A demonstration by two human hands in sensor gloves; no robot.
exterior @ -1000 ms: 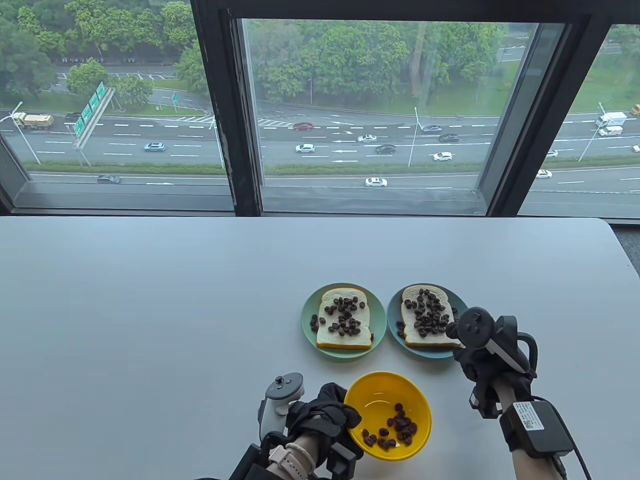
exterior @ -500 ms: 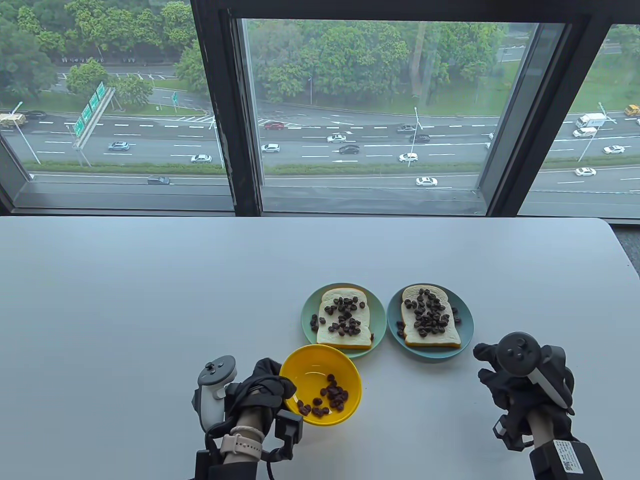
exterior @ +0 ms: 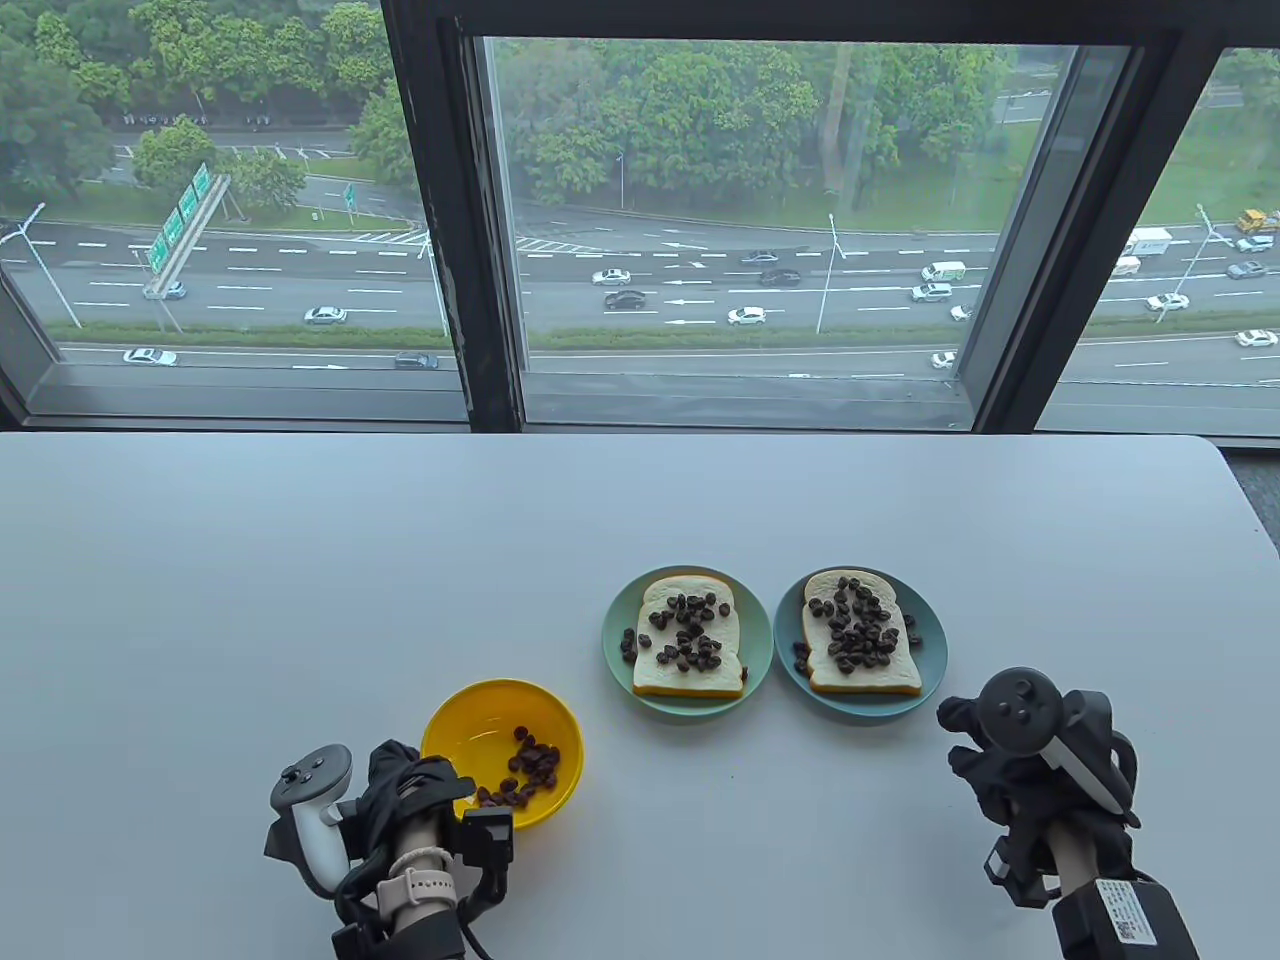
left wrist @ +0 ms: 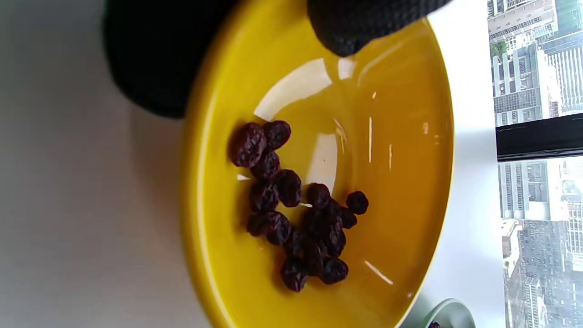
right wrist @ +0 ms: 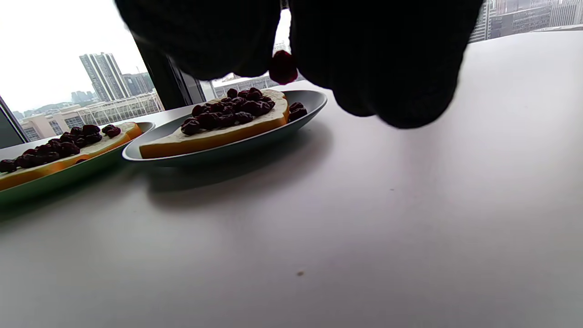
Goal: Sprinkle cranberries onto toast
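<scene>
Left hand grips the yellow bowl by its near rim, right hand pinches one cranberry beside the toast; light, sticky, best taken in small fingertip pinches.

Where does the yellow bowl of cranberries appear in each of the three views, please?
Table view: yellow bowl at lower left, gripped by the left hand.
Left wrist view: it fills the centre, gloved fingers over its top rim.
Right wrist view: not in it.
Shared landmark: the green plate, whose rim peeks in at the left wrist view's bottom.
</scene>
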